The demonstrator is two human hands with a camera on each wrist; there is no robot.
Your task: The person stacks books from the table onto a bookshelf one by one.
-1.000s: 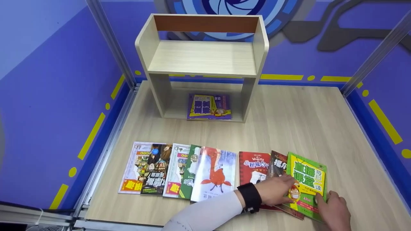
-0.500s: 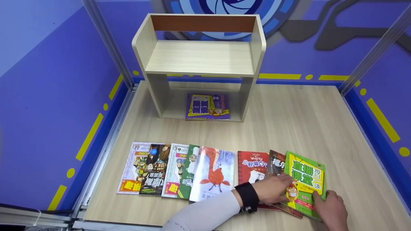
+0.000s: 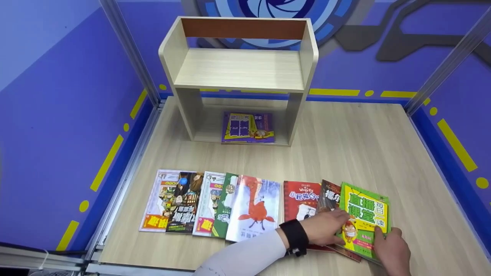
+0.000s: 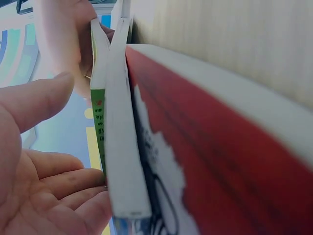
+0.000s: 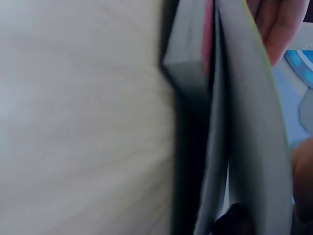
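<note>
On the right of the table lies a green and yellow book [image 3: 364, 218], overlapping a dark brown book [image 3: 330, 193], which overlaps a red book [image 3: 303, 197]. My left hand [image 3: 324, 227] rests over the dark book, fingers touching the green book's left edge. The left wrist view shows its fingers [image 4: 73, 183] against the green spine, thumb apart. With my right hand [image 3: 394, 249] I pinch the green book's lower right edge, thumb on the cover. Fingers beneath are mostly hidden; in the right wrist view this book [image 5: 257, 122] stands slightly apart from those below.
Further left, overlapping books include one with a red bird [image 3: 257, 205], a green one [image 3: 226, 214] and a black one [image 3: 186, 207]. A two-tier wooden shelf [image 3: 239, 69] stands behind, with purple books [image 3: 247, 128] lying in its lower tier. Purple walls [image 3: 61, 134] enclose the table.
My right hand has shifted slightly left and down along the green book's edge. The left hand and the books have hardly moved; the head view has shifted a little.
</note>
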